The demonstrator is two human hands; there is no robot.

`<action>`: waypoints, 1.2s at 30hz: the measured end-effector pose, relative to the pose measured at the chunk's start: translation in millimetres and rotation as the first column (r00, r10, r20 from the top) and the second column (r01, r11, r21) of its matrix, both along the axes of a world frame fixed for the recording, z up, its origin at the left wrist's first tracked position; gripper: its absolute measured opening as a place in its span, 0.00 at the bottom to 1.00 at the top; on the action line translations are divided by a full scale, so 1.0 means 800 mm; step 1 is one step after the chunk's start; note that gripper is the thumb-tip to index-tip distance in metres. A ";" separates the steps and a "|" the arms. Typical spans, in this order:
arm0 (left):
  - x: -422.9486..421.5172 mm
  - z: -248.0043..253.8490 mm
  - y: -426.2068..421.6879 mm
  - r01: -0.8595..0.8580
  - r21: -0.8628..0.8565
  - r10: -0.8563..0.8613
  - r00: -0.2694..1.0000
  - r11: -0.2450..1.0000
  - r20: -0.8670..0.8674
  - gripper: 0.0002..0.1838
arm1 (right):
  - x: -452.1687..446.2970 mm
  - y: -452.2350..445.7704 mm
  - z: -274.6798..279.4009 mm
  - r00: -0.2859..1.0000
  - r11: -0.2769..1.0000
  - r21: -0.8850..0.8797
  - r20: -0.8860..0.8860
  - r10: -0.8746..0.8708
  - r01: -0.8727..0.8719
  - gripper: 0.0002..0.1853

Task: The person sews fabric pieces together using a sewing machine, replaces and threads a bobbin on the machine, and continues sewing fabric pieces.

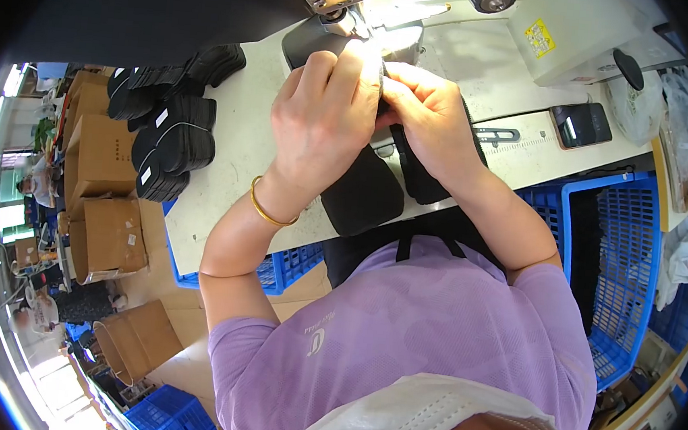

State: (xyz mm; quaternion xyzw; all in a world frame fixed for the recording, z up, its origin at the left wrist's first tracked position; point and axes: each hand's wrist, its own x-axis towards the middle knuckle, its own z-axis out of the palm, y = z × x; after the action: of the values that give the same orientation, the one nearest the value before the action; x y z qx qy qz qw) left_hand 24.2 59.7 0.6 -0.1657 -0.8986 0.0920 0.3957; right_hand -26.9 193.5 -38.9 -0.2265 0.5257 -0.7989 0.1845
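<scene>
Under the lit head of a sewing machine (343, 21), my two hands meet at a black fabric piece (363, 192). My left hand (324, 112), with a gold bangle on its wrist, is closed, its fingertips pressed on the piece's upper end. My right hand (432, 117) pinches the dark edge between thumb and fingers. The piece's rounded lower part hangs toward the table's front edge. A second black section (420, 172) lies under my right hand; whether the two are joined is hidden. Glare washes out the needle area.
Bundled black pieces (177, 133) are stacked on the table's left. A phone (581, 124) lies at the right, past a ruler strip (527, 144). Blue crates (622, 277) stand by the table at right, and cardboard boxes (106, 156) on the floor at left.
</scene>
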 end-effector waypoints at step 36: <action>0.062 -0.083 -0.010 -0.182 0.415 0.042 0.945 0.891 0.323 0.33 | 0.022 0.092 -0.104 0.409 0.561 0.273 -0.903 -0.130 0.782 0.25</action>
State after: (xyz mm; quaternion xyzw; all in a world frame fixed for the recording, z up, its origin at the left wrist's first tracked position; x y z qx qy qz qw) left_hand 73.8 51.6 -66.0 -0.0317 -0.9544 -0.1169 0.2730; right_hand -9.7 267.3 -121.7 -0.3093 0.8377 -0.3696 -0.2568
